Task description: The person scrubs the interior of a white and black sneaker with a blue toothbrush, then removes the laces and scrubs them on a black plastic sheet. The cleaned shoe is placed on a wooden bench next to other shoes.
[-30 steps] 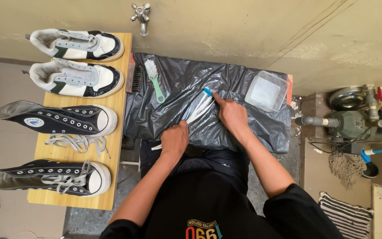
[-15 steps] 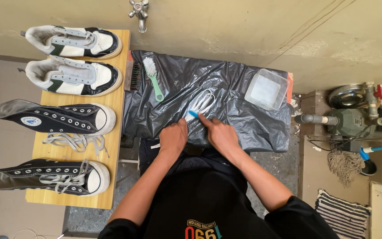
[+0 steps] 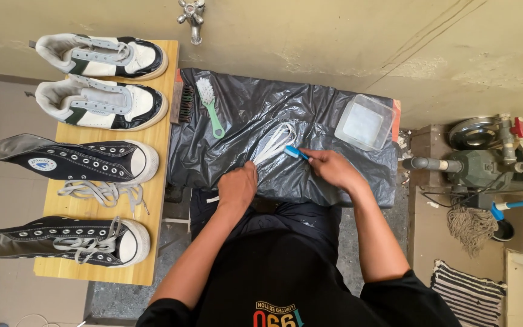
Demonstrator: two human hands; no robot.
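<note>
Left hand (image 3: 237, 188) is pressing down on the near end of a white shoelace (image 3: 272, 144), fingers curled tight, pinning it against the black plastic sheet (image 3: 328, 121) at frame centre. Right hand (image 3: 333, 168) is gripping a small blue brush (image 3: 296, 152) — fingers closed around the handle, blue head sitting on the lace just right of where the strands are bunching. The lace is lying doubled over, running diagonally from the left hand up toward the centre of the sheet.

The sheet is covering a low surface against the wall. On it, toward its upper left, a green-handled brush (image 3: 211, 109) is lying with white bristles pointing up-frame; just beside it at the sheet's left edge, a brown-bristled brush (image 3: 184, 104). At the sheet's upper right corner, a clear square plastic container (image 3: 365, 123) is sitting well apart from both hands.

Left third of the frame: a wooden table (image 3: 160, 200) is holding four shoes in a column — two white sneakers (image 3: 101, 82) with dark trim at upper left, two black high-top sneakers (image 3: 71, 200) below them, all toes pointing right. Loose grey laces (image 3: 104, 194) are lying between the black pair.

A metal tap (image 3: 192, 18) is sticking out of the wall at top centre. Right edge: a pump motor (image 3: 485, 163) and a mop head (image 3: 470, 227) on the floor.
</note>
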